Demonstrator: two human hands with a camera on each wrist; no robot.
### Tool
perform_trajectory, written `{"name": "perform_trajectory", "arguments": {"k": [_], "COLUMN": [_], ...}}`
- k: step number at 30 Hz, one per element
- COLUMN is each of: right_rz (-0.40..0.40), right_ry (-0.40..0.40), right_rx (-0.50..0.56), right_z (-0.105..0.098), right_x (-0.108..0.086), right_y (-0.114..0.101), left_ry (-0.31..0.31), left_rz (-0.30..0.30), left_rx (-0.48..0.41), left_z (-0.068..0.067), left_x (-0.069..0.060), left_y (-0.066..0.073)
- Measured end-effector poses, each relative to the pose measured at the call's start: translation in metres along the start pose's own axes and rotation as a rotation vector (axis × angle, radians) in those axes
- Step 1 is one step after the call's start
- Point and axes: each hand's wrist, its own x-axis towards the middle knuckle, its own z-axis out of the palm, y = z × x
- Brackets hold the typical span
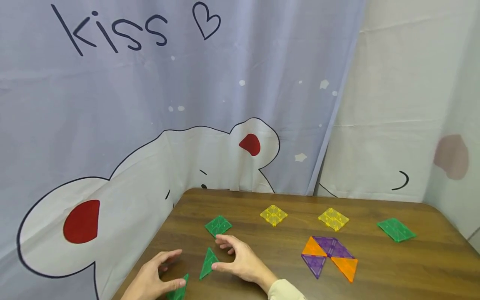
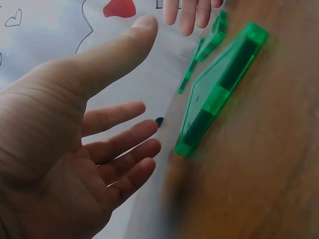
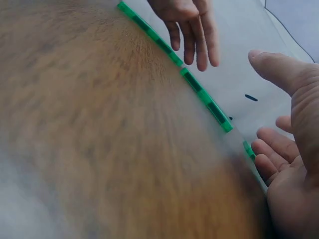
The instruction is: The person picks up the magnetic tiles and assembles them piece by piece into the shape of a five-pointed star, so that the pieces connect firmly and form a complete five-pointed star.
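Left hand [image 1: 151, 278] and right hand [image 1: 243, 260] — both loosely spread, both empty — near two green tiles [image 1: 208, 265]

We read the word "kiss" [image 1: 105, 38] in dark, handwritten-looking lowercase letters on the upper left of the pale bluish curtain [image 1: 262, 54]. Just to its right we see a heart [image 1: 206, 21], a tilted dark outline. In the left wrist view we spot a small heart outline near the upper left corner.
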Motion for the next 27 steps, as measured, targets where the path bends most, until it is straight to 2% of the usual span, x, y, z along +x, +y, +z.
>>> {"name": "perform_trajectory", "arguments": {"k": [3,6,10,12,14,16,19,23,27], "right_rz": [-0.017,-0.024,-0.028,-0.035,-0.027,-0.013,0.016,0.033,0.046], "right_ry": [-0.018,-0.032,-0.059,-0.072,-0.082,-0.087,-0.092,-0.1,-0.107], "right_rx": [-0.036,-0.079,-0.121,-0.145,-0.17,-0.199,-0.247,-0.292,-0.315], "right_z": [0.001,0.003,0.005,0.005,0.005,0.005,0.005,0.007,0.009], "right_x": [0.001,0.001,0.0,0.001,0.001,0.002,0.003,0.003,0.001], "right_y": [-0.001,0.0,0.0,0.0,-0.001,-0.003,-0.005,-0.008,-0.009], "left_ry": [-0.063,-0.094,-0.078,-0.08,-0.097,-0.121,-0.12,-0.082,-0.044], "left_rz": [0.092,0.203,0.38,0.444,0.465,0.452,0.452,0.48,0.483], "left_rx": [-0.018,-0.025,0.008,0.034,0.056,0.059,0.063,0.048,0.064], "left_z": [-0.001,0.001,0.009,0.014,0.018,0.021,0.022,0.02,0.021], "left_x": [-0.003,-0.002,0.004,0.008,0.01,0.012,0.012,0.01,0.011], "left_y": [-0.006,-0.02,-0.055,-0.075,-0.09,-0.097,-0.092,-0.07,-0.061]}}
